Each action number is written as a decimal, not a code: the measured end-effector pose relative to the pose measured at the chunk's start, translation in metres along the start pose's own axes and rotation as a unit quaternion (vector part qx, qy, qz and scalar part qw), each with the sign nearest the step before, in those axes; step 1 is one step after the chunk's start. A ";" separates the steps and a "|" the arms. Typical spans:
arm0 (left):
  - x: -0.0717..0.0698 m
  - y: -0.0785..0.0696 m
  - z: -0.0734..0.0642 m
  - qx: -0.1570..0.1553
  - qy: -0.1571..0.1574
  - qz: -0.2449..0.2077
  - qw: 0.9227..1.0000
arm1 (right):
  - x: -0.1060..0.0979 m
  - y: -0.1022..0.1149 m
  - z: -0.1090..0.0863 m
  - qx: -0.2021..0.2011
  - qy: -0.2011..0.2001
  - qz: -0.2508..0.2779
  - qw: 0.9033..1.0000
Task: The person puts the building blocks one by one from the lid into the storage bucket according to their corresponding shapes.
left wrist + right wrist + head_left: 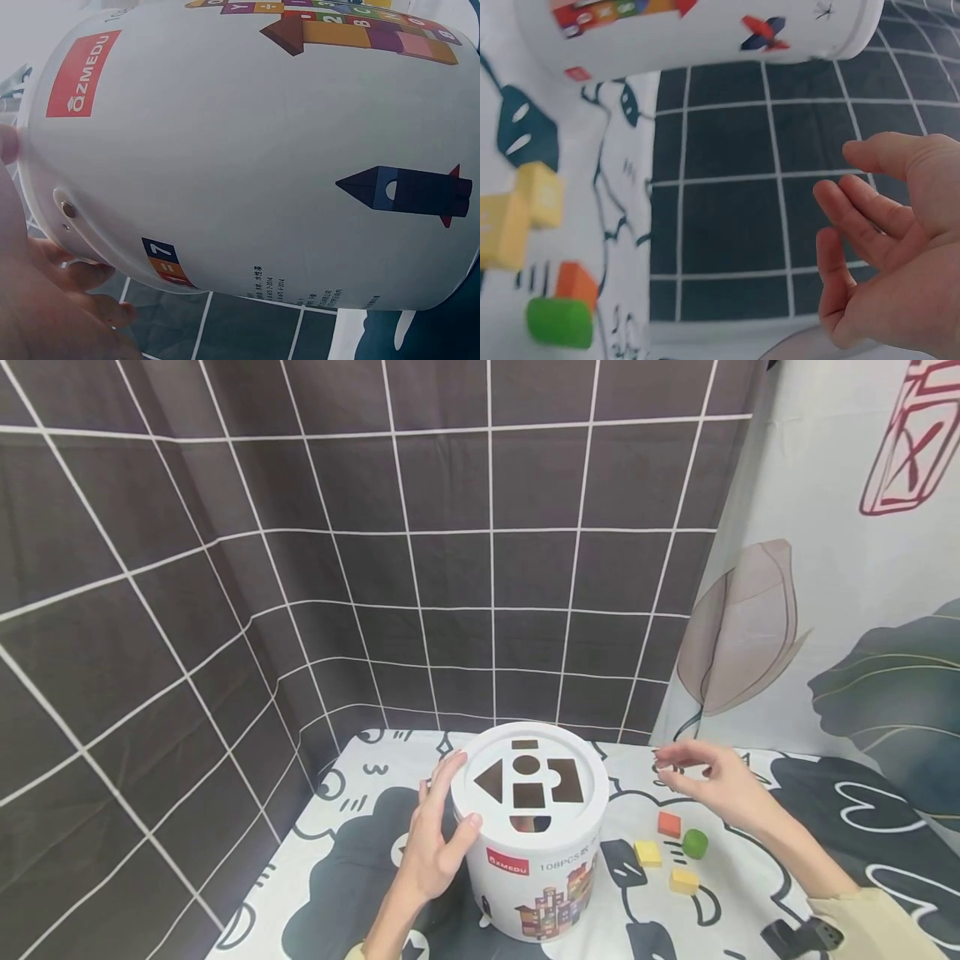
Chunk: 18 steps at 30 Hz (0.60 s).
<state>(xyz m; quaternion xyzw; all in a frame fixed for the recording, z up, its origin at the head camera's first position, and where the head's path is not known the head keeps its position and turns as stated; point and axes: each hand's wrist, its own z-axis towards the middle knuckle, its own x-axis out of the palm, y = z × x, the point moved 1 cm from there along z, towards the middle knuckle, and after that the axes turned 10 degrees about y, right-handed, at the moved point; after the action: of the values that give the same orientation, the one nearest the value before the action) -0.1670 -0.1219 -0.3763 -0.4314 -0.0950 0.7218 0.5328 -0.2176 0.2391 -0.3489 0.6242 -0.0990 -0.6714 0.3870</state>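
Note:
A white bucket (pixel 528 877) with printed block pictures stands upright. Its white lid (pixel 480 810) has cut-out holes of several shapes, among them a triangle, a circle and a square. My left hand (pixel 435 843) rests against the left side of the lid's rim, thumb at the front edge, fingers spread along the side. Right of the bucket my right hand (pixel 712 781) hovers in the air with nothing in it, fingers loosely bent, thumb apart from them. Below it lie an orange-red block (pixel 669 824), a green block (pixel 694 843) and two yellow blocks, one square (pixel 647 853) and one nearer (pixel 684 882).
A patterned white and dark cloth (pixel 337 852) covers the table. Behind it hangs a dark curtain (pixel 450 568) with white grid lines. A pale curtain (pixel 825 460) with printed leaves hangs at the right.

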 end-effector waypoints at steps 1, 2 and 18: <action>0.000 0.000 0.000 0.000 0.001 -0.001 1.000 | 0.000 -0.004 -0.002 0.006 -0.002 -0.002 1.000; 0.000 0.000 0.000 -0.001 0.002 -0.002 1.000 | 0.001 -0.007 -0.005 0.009 -0.005 -0.004 1.000; 0.000 -0.001 0.000 0.003 0.000 0.000 1.000 | 0.005 -0.043 -0.037 0.048 -0.036 -0.022 0.998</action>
<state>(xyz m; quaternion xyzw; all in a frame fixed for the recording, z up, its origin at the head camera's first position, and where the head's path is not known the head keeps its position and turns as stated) -0.1665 -0.1211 -0.3759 -0.4298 -0.0926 0.7219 0.5344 -0.1998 0.2777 -0.3867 0.6197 -0.1312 -0.6964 0.3374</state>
